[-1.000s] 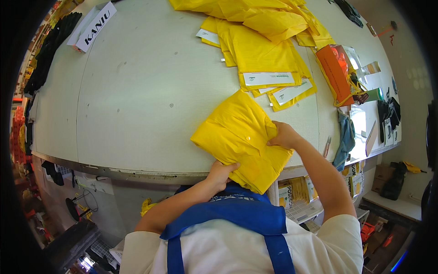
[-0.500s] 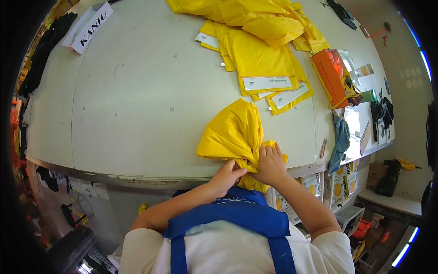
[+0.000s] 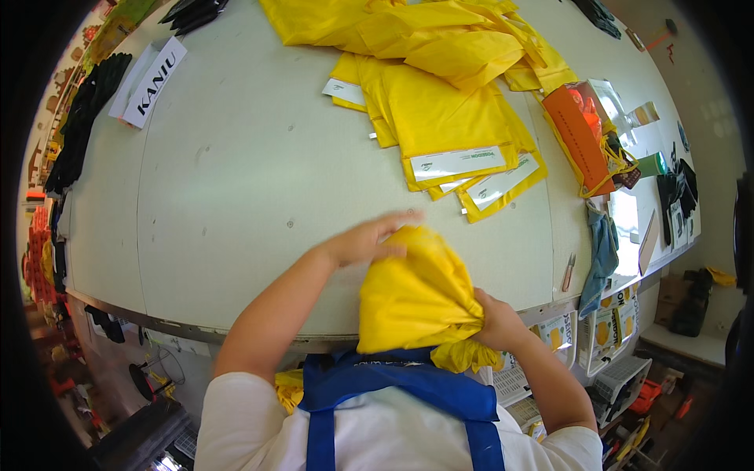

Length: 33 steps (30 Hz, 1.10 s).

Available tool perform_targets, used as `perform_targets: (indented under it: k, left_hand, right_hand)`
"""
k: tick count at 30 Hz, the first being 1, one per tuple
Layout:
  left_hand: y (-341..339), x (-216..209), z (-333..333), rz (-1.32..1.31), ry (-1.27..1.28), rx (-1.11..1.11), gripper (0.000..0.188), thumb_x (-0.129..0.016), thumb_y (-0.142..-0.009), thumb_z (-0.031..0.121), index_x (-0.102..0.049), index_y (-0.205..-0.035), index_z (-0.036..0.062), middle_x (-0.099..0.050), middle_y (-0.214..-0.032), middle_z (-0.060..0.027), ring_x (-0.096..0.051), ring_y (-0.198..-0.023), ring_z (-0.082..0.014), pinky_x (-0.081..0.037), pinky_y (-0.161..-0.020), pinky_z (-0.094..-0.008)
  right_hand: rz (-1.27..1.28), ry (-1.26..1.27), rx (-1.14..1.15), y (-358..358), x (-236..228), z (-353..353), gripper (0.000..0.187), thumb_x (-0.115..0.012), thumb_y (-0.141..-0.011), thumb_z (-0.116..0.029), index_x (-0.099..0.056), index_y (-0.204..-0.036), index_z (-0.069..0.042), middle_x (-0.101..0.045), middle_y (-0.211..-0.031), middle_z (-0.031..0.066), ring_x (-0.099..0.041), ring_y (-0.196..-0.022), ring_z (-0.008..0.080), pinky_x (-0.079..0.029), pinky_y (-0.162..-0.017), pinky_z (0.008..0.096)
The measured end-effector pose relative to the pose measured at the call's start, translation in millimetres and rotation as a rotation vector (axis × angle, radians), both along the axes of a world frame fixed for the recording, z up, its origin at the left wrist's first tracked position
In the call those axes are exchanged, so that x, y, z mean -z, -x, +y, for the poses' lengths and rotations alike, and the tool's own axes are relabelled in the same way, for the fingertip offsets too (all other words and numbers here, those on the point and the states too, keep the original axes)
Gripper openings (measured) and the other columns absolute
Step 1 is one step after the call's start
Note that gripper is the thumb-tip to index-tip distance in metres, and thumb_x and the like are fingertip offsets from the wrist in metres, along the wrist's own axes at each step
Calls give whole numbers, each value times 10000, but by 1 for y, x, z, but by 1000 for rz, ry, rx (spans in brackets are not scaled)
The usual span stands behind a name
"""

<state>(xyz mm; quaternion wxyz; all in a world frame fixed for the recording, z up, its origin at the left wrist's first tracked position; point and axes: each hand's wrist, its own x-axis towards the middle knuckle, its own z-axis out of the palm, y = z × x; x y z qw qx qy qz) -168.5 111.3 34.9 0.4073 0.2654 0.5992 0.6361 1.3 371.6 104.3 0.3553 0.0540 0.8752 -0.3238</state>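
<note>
A plump, creased bundle of smooth yellow fabric [image 3: 416, 290] is at the near edge of a broad, flat white tabletop [image 3: 220, 212], covering part of its grey, metal-looking rim [image 3: 188, 326] and hanging over toward a blue cloth apron [image 3: 393, 402]. Whether any of its weight rests on the table cannot be told. The bare right hand [image 3: 498, 322] is curled at the bundle's right side, pinching the gathered neck, below which a crumpled yellow tail [image 3: 462, 356] sticks out past the rim. The bare left hand [image 3: 366, 240] has its fingers spread, blurred, at the bundle's upper left; whether they touch the fabric cannot be told.

To the left, a wide stretch of tabletop runs from this hand to a narrow white box with black lettering [image 3: 149, 85] near the far-left edge. Room is tighter ahead, where flat yellow fabric packets with white labels [image 3: 444, 118] lie overlapped just beyond the bundle. On the right, a slim, pale-handled metal tool [image 3: 569, 272] lies near the front rim, beside a crumpled blue-grey cloth [image 3: 601, 255] that droops over the edge
</note>
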Motion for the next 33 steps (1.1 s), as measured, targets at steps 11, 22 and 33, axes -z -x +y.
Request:
perform_targets:
  k: [11, 22, 33]
  left_hand:
    - [94, 74, 81, 410, 729, -883, 242, -675, -776, 194, -560, -901, 22, -648, -846, -131, -626, -764, -271, -487, -685, -346]
    - [-138, 10, -72, 349, 1040, -585, 319, -638, -819, 185, -545, -1104, 76, -618, -915, -164, -608, -874, -329, -485, -733, -378]
    - [-121, 59, -96, 1018, 630, -275, 287, -561, -741, 65, -595, -1025, 40, -563, -1031, -84, -522, -906, -290, -472, -768, -361]
  right_hand:
    - [210, 538, 843, 1, 11, 64, 760, -713, -689, 18, -331, -1346, 9, -563, -1195, 125, -545, -1087, 211, -434, -936, 315]
    - [155, -18, 88, 50, 25, -20, 834, -763, -678, -217, -328, -1366, -34, -616, -1066, 242, -585, -1009, 387, -470, -855, 404]
    - [410, -46, -517, 26, 30, -25, 702, -768, -641, -247, -487, -1262, -74, -632, -1030, 170, -594, -958, 351, -483, -826, 395]
